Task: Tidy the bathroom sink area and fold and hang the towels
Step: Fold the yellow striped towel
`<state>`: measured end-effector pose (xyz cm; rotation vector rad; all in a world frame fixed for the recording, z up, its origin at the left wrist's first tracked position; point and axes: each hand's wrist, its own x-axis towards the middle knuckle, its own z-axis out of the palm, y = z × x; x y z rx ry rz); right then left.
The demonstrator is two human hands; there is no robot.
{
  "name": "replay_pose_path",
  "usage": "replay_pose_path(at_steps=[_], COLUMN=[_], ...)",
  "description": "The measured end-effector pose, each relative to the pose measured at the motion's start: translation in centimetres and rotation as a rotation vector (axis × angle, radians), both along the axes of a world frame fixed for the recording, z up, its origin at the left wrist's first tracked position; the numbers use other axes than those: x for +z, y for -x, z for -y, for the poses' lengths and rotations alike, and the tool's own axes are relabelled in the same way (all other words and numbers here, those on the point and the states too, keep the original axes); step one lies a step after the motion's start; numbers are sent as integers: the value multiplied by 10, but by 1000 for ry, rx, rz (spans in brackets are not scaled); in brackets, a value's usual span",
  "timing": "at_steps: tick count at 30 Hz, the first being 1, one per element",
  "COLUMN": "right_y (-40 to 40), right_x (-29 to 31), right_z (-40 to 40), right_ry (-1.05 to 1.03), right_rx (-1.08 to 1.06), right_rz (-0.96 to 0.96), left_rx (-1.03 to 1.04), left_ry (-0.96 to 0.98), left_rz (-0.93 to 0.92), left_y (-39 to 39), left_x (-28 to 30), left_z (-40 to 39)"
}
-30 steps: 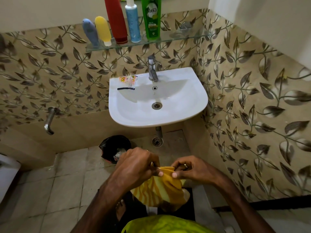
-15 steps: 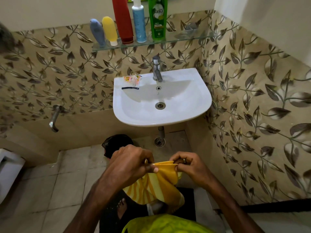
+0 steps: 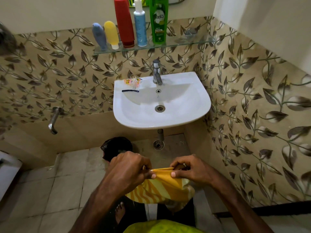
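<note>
A yellow and white striped towel (image 3: pixel 159 190) hangs folded in front of me, below the white sink (image 3: pixel 193 105). My left hand (image 3: pixel 129 169) pinches its top edge on the left. My right hand (image 3: pixel 188 169) pinches the same edge on the right, a short way apart. The rest of the towel droops below my hands. Small orange sachets (image 3: pixel 133 81) and a thin black strip (image 3: pixel 130 90) lie on the sink's back left rim, beside the tap (image 3: pixel 157 73).
A glass shelf (image 3: pixel 185 42) above the sink carries several bottles: blue, yellow, red, pale blue and green. A black-lined bin (image 3: pixel 116 147) stands on the tiled floor under the sink. A wall tap (image 3: pixel 53 120) sticks out at left. Tiled wall closes in at right.
My hands have drawn slightly apart along the towel's top edge, stretching it flatter. The view has shifted a little, showing more of the shelf.
</note>
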<state>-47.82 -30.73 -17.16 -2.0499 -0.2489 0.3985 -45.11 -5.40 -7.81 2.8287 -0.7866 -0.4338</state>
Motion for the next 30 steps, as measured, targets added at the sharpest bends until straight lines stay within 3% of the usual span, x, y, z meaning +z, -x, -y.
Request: replay_pose_path(at_steps=[4,14,19,23,30], right_y=[-1,8,10,12,17], right_x=[0,-5,2,11,22], right_z=[-4,-15,-19,-27,-28], right_ry=[66,76,50,-5,-247], right_rx=[-13,-168,-156,-114,-143], right_rz=[58,452,370,334,177], left_rx=[10,145,112,-82,-167], left_ry=[-6,-48,-93,-145,-13], left_rz=[14,32,-18,-49,75], left_y=[1,0,-5,1,-4], left_x=[0,-4,-6,-9,-6], left_z=[-2,-5,-5,10,20])
